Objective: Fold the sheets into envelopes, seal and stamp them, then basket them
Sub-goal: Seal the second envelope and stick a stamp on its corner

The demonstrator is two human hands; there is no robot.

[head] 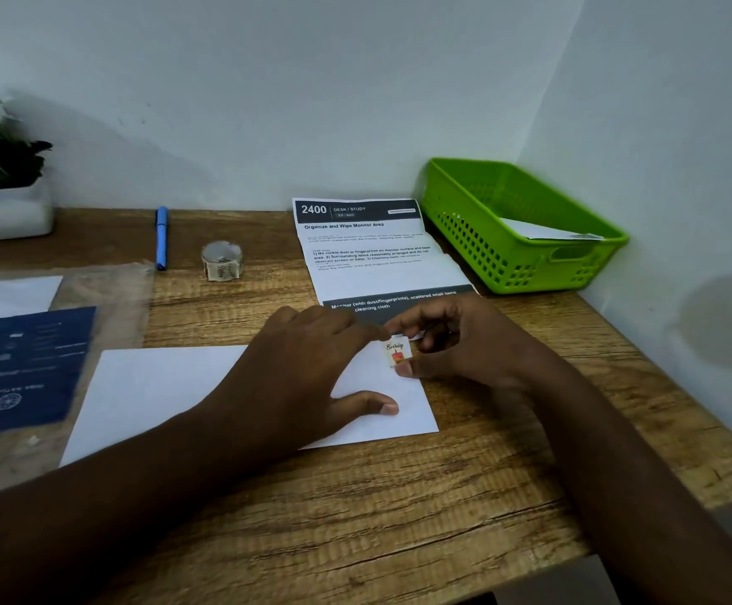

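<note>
Left hand (pixel 307 369) covers the middle of the white envelope (pixel 154 395), so any flap or seam there is hidden. Stamp (pixel 397 352) partly behind right hand (pixel 456 342) fingers (pixel 403 327); art too small to read beyond "Birthday". Printed sheet (pixel 368 251): lower edge under both hands, fine print blurred. Plant (pixel 2 168), blue booklet (pixel 28 364) and plastic sleeve (pixel 106 294) cut by left edge. Envelope in green basket (pixel 526 224) mostly behind its wall. Tape roll (pixel 221 260) print illegible.
</note>
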